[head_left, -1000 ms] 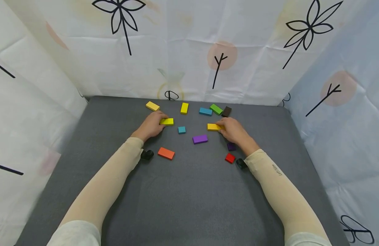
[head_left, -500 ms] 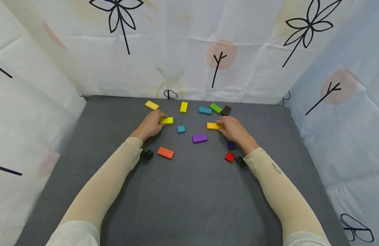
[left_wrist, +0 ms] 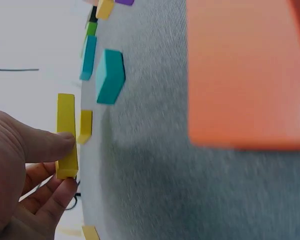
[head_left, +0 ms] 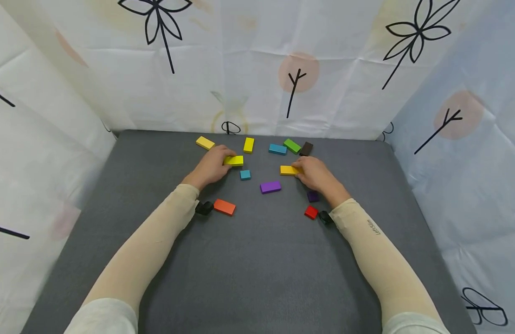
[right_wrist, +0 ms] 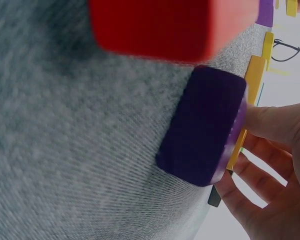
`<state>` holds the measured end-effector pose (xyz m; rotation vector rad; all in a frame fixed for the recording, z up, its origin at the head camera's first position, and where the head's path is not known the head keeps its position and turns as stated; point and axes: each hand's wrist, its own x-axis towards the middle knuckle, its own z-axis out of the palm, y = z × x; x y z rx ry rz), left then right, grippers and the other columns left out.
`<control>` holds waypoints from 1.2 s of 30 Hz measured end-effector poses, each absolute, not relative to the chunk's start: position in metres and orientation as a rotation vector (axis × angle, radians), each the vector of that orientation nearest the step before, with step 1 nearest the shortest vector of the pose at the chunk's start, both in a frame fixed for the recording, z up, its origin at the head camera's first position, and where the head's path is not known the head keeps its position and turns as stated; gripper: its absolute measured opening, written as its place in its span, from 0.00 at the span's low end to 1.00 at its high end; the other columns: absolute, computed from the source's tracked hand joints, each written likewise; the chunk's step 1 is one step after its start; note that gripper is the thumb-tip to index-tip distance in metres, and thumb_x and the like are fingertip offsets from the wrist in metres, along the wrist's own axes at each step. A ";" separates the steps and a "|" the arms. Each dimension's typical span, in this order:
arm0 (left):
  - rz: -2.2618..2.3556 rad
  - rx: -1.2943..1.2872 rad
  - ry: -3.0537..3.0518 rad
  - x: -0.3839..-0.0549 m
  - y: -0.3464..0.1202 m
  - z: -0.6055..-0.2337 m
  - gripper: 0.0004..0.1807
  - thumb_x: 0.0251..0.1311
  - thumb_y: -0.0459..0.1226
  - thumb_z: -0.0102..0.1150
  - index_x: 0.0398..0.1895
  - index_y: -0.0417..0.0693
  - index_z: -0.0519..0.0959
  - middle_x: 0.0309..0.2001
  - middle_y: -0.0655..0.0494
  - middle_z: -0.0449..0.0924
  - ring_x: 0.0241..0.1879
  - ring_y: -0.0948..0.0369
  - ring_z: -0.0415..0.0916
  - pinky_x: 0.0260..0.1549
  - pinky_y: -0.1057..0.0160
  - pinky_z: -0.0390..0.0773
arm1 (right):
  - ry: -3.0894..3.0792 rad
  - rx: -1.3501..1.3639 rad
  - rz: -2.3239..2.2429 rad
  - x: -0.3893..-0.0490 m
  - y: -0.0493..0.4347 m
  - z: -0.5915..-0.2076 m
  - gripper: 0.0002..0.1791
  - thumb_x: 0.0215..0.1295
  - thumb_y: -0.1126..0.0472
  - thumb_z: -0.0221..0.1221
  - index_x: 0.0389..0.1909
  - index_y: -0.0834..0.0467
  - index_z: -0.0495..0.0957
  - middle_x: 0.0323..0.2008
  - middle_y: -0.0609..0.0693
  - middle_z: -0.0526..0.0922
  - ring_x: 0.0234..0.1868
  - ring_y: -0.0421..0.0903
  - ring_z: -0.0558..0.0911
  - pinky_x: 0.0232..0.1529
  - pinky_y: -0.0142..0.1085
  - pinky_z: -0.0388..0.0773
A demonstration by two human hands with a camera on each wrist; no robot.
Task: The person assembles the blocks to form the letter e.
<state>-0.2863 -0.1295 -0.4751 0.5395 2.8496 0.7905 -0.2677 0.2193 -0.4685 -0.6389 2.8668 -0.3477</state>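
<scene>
left hand (head_left: 211, 164): pinches lime-yellow block (head_left: 235, 161) just beyond small blue block (head_left: 245, 175) | purple block (head_left: 270, 187): on tabletop (head_left: 257, 260) | amber block (head_left: 288, 170): beyond purple block, pinched by right hand (head_left: 318, 174)

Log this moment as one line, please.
left hand: pinches bright yellow block | right hand: holds orange-yellow block | on gray table: small blue block, purple block, others

Soft, even light fills the head view, with faint shadows on the bench (head_left: 257, 273) beside both sleeves (head_left: 142, 248). The left wrist view bleaches the cloth (left_wrist: 35, 35) and blurs the near orange block (left_wrist: 245, 75); the yellow block (left_wrist: 66, 115) looks crisper. The right wrist view is dimmer, its red block (right_wrist: 152, 30) unfocused.
</scene>
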 end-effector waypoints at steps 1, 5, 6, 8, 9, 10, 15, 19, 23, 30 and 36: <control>0.789 0.551 2.851 -0.286 -0.127 -0.474 0.21 0.74 0.29 0.65 0.69 0.40 0.82 0.65 0.43 0.77 0.65 0.46 0.74 0.69 0.45 0.71 | 2.868 -0.636 -0.348 -0.268 0.219 -0.469 0.22 0.78 0.65 0.65 0.69 0.65 0.81 0.64 0.63 0.82 0.65 0.61 0.80 0.68 0.55 0.75; 0.794 0.593 2.855 -0.286 -0.118 -0.472 0.21 0.74 0.29 0.65 0.68 0.40 0.82 0.65 0.43 0.78 0.65 0.46 0.74 0.69 0.46 0.72 | 2.866 -0.618 -0.355 -0.268 0.221 -0.470 0.23 0.78 0.65 0.65 0.70 0.65 0.81 0.65 0.63 0.82 0.66 0.61 0.79 0.69 0.55 0.74; 0.794 0.605 2.855 -0.286 -0.116 -0.471 0.21 0.74 0.30 0.65 0.69 0.40 0.82 0.65 0.43 0.78 0.65 0.46 0.74 0.69 0.46 0.71 | 2.866 -0.616 -0.357 -0.269 0.221 -0.469 0.23 0.78 0.65 0.65 0.70 0.65 0.81 0.66 0.63 0.82 0.66 0.61 0.79 0.69 0.55 0.74; 0.804 0.622 2.849 -0.286 -0.112 -0.470 0.21 0.74 0.30 0.65 0.69 0.40 0.82 0.65 0.43 0.78 0.65 0.46 0.74 0.69 0.46 0.71 | 2.865 -0.615 -0.358 -0.269 0.221 -0.469 0.23 0.77 0.66 0.65 0.70 0.65 0.81 0.66 0.63 0.81 0.66 0.61 0.79 0.69 0.55 0.74; 0.806 0.620 2.846 -0.285 -0.109 -0.469 0.22 0.74 0.30 0.65 0.69 0.40 0.82 0.65 0.43 0.78 0.65 0.46 0.73 0.69 0.46 0.71 | 2.865 -0.615 -0.357 -0.268 0.221 -0.469 0.23 0.77 0.66 0.65 0.70 0.65 0.81 0.66 0.63 0.81 0.66 0.61 0.79 0.69 0.55 0.74; 0.811 0.622 2.840 -0.285 -0.105 -0.468 0.22 0.74 0.30 0.65 0.69 0.40 0.82 0.65 0.43 0.78 0.66 0.46 0.73 0.70 0.46 0.71 | 2.865 -0.615 -0.358 -0.268 0.221 -0.469 0.23 0.77 0.66 0.65 0.70 0.65 0.81 0.66 0.63 0.81 0.66 0.61 0.79 0.69 0.55 0.74; 0.827 0.643 2.811 -0.284 -0.089 -0.466 0.22 0.75 0.31 0.65 0.69 0.41 0.82 0.67 0.44 0.77 0.66 0.46 0.73 0.71 0.46 0.70 | 2.865 -0.612 -0.360 -0.268 0.221 -0.468 0.23 0.77 0.66 0.65 0.70 0.65 0.81 0.65 0.63 0.81 0.66 0.61 0.79 0.69 0.55 0.74; 0.825 0.678 2.799 -0.284 -0.077 -0.468 0.21 0.74 0.31 0.66 0.69 0.41 0.82 0.66 0.44 0.78 0.65 0.47 0.74 0.70 0.47 0.71 | 2.872 -0.613 -0.364 -0.268 0.220 -0.468 0.23 0.77 0.66 0.65 0.70 0.65 0.81 0.65 0.63 0.82 0.66 0.61 0.79 0.68 0.55 0.74; 0.809 0.698 2.797 -0.284 -0.067 -0.470 0.21 0.74 0.32 0.67 0.67 0.41 0.83 0.65 0.44 0.79 0.63 0.48 0.74 0.69 0.48 0.72 | 2.872 -0.618 -0.363 -0.268 0.219 -0.468 0.22 0.77 0.66 0.65 0.69 0.65 0.81 0.64 0.63 0.82 0.65 0.61 0.79 0.68 0.55 0.75; 0.779 0.712 2.780 -0.286 -0.055 -0.475 0.20 0.74 0.31 0.65 0.67 0.40 0.83 0.64 0.45 0.80 0.65 0.48 0.75 0.71 0.49 0.70 | 2.874 -0.614 -0.357 -0.268 0.218 -0.468 0.22 0.77 0.65 0.65 0.69 0.64 0.81 0.65 0.62 0.82 0.66 0.60 0.79 0.69 0.55 0.74; 0.746 0.750 2.777 -0.288 -0.045 -0.479 0.21 0.73 0.30 0.65 0.67 0.39 0.83 0.62 0.44 0.81 0.63 0.48 0.76 0.69 0.49 0.72 | 2.869 -0.613 -0.364 -0.267 0.219 -0.466 0.22 0.77 0.66 0.65 0.69 0.65 0.81 0.65 0.62 0.82 0.66 0.61 0.79 0.69 0.55 0.74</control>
